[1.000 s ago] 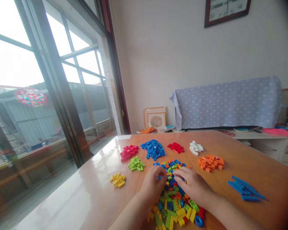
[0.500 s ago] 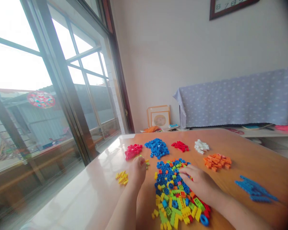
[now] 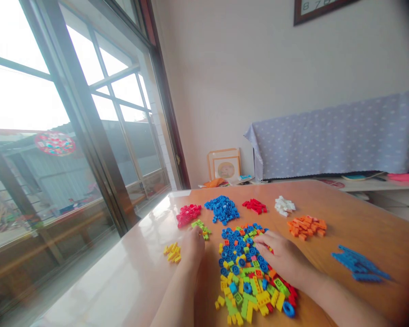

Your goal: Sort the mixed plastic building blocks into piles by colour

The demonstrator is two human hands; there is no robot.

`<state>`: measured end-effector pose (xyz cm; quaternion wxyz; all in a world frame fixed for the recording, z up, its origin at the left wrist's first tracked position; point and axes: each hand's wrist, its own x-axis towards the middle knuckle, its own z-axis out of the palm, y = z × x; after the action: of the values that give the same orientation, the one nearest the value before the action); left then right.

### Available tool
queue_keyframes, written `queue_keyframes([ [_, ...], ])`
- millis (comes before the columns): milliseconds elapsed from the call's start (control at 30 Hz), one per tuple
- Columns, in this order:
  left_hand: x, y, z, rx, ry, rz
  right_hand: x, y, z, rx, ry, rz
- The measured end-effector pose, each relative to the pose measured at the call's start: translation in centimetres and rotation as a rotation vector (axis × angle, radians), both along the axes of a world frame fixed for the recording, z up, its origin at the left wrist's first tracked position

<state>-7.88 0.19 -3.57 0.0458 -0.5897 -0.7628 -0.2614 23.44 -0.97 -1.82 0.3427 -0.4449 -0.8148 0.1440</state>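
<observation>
My left hand (image 3: 193, 244) is at the near edge of a small pile of lime-green bricks (image 3: 204, 230). Its fingers are curled together, and whatever is between them is hidden. A large mixed heap of toy building bricks (image 3: 245, 277), with blue wheels, yellow, green, red and orange pieces, spreads between my hands. Over the heap's right side rests my right hand (image 3: 279, 254), palm down. Its fingers point left, slightly apart, touching or just above the pieces, and I see nothing held in them. Some red bricks (image 3: 294, 295) show below its wrist.
Sorted piles stand around the heap: yellow (image 3: 172, 252), pinkish-red (image 3: 188, 214), blue (image 3: 222, 209), red (image 3: 254, 205), white (image 3: 284, 205) and orange (image 3: 306, 226). Long blue pieces (image 3: 357, 264) lie on the right of the wooden table (image 3: 371, 227). A window (image 3: 122, 136) is on the left.
My left hand has drawn back and lowered slightly, uncovering more of the lime-green pile. My right hand stays over the heap, shifted very little. The whole view has moved slightly.
</observation>
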Motion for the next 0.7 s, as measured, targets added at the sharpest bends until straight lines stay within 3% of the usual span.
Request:
queue_keyframes([
  [433,-0.07,0.08,-0.23,-0.001,-0.021,0.063,-0.07,-0.27,0.34,0.023,0.010,-0.007],
  [600,0.38,0.39,-0.44,0.012,-0.001,-0.082,0.01,-0.26,0.43,0.038,0.009,-0.007],
  [700,0.65,0.52,-0.65,0.002,0.007,-0.107,0.05,-0.18,0.44,0.049,0.011,0.001],
])
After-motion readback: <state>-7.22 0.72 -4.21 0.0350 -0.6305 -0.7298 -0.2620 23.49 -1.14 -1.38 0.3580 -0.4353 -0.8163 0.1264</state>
